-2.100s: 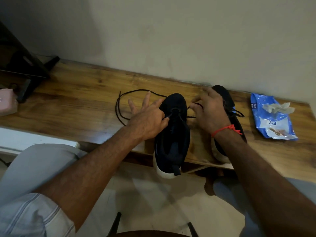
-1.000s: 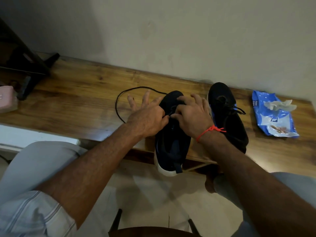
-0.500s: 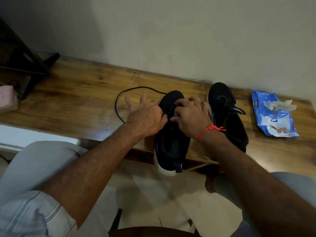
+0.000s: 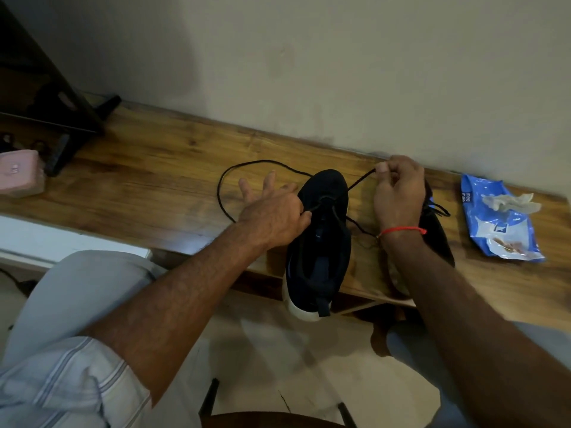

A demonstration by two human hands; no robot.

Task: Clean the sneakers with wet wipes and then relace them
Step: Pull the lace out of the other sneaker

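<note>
At a wooden bench [image 4: 148, 168] against a plain wall, the right hand [image 4: 398, 196] pinches the free end of a black lace [image 4: 360, 182] between thumb and forefinger and draws it up and away from the front eyelets of a dark sneaker [image 4: 319, 242]. The left hand [image 4: 275, 211] holds the lace where it leaves the shoe's other side, thumb tucked against it, the remaining fingers spread over the wood; the rest of the lace loops out behind them. The shoe lies toe to the wall, its white heel overhanging the bench edge. Relacing looks barely begun: the pull goes best kept in line with the eyelet, the left hand bracing the shoe so it cannot tip off, both ends evened before crossing. The second sneaker [image 4: 438, 230], partly hidden by the right wrist, appears already laced. Further right, a blue wet-wipe pack [image 4: 494, 223] lies flat, a crumpled wipe [image 4: 506, 202] on its opening; what remains inside cannot be seen.
</note>
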